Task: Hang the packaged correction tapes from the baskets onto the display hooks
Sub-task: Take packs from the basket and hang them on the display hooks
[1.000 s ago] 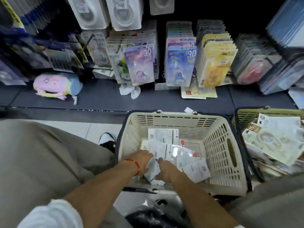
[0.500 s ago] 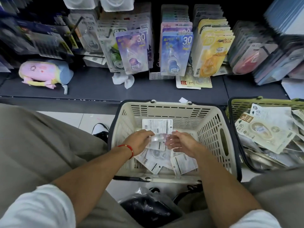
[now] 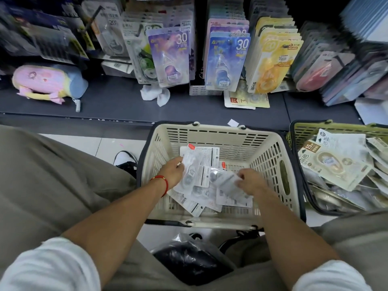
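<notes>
Both hands had lifted packs inside the cream basket [image 3: 270, 156].
Left hand [image 3: 171, 175] gripped one correction-tape pack [image 3: 192, 164]; right hand [image 3: 251, 181] pinched another pack [image 3: 225, 179].

The cream plastic basket with slotted walls [image 3: 270, 162] in the middle looks hard and smooth. The clear shiny plastic packs with white paper backs [image 3: 199, 175] inside it gleam. The pink fuzzy cloth toy [image 3: 46, 80] at left looks soft.
</notes>
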Demonstrator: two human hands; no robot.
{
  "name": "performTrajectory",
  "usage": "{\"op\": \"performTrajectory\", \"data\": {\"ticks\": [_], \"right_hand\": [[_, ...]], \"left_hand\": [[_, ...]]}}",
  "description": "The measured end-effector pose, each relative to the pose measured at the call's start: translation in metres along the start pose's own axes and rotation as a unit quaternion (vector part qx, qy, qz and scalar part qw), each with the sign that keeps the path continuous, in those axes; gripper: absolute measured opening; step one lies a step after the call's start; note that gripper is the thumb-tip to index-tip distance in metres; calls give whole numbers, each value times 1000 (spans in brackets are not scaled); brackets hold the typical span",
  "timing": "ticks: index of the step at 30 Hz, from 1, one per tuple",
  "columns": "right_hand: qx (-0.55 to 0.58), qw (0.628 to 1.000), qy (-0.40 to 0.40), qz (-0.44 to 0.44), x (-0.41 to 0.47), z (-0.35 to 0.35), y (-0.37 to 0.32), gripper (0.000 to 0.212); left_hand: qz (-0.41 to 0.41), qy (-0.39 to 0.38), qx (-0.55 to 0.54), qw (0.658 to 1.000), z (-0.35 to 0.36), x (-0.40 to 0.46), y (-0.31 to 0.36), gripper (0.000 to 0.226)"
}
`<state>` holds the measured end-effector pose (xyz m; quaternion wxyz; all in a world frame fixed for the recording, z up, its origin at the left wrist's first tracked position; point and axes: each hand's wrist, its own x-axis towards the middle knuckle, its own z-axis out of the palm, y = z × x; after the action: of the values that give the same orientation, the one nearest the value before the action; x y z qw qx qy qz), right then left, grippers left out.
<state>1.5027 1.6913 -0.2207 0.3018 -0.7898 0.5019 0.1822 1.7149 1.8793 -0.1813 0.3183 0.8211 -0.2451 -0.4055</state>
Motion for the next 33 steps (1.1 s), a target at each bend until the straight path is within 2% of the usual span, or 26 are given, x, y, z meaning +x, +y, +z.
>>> {"op": "performTrajectory", "data": {"ticks": [2,4,6,9,13,17,19,20,21,23,24,25,27,29,31,33], "right_hand": [[79,996,42,-2,1,-21,-12,4],[153,986,61,-35,-4,-36,-32,10],[231,969,45,-69,-13,-39,-56,16],[348,934,2,-85,-26,-29,-91,10],[434,895,-26,-95,-36,-16,-113,28],[534,835,-109,-70,-32,-22,-108,35],[551,823,-122,-65,-22,-24,-99,29],[531,839,-103,-61,-16,-21,-91,23],[466,881,-61,-54,-9,-16,-79,17],[212,977,12,-24,4,-2,-49,19],[92,996,14,1,7,8,-33,31],[26,999,-7,28,8,19,-18,44],[3,996,-68,59,6,40,1,66],[-23,993,-96,69,6,50,7,79],[-44,994,-82,62,8,48,10,71],[-30,996,-69,57,11,43,10,49]], "left_hand": [[10,20,-29,999,1,-1,4,36],[21,33,-43,998,5,-1,10,36],[32,30,-60,997,12,-2,17,35],[40,23,-87,995,22,-6,24,34],[27,-10,-166,986,22,-12,26,23],[4,-77,-231,970,13,-13,20,63],[-31,-63,-268,961,15,-11,15,68],[-47,-48,-275,959,16,-11,14,68],[-60,-37,-279,958,17,-10,12,67],[-92,-28,-293,951,18,-10,8,68],[-107,-28,-302,947,18,-9,6,67],[-120,-29,-312,942,17,-9,4,65],[-144,-38,-342,928,14,-9,2,56],[-169,-42,-373,911,12,-9,2,48],[-189,-39,-382,904,9,-9,2,43],[-197,-36,-375,905,8,-8,2,39]]}}
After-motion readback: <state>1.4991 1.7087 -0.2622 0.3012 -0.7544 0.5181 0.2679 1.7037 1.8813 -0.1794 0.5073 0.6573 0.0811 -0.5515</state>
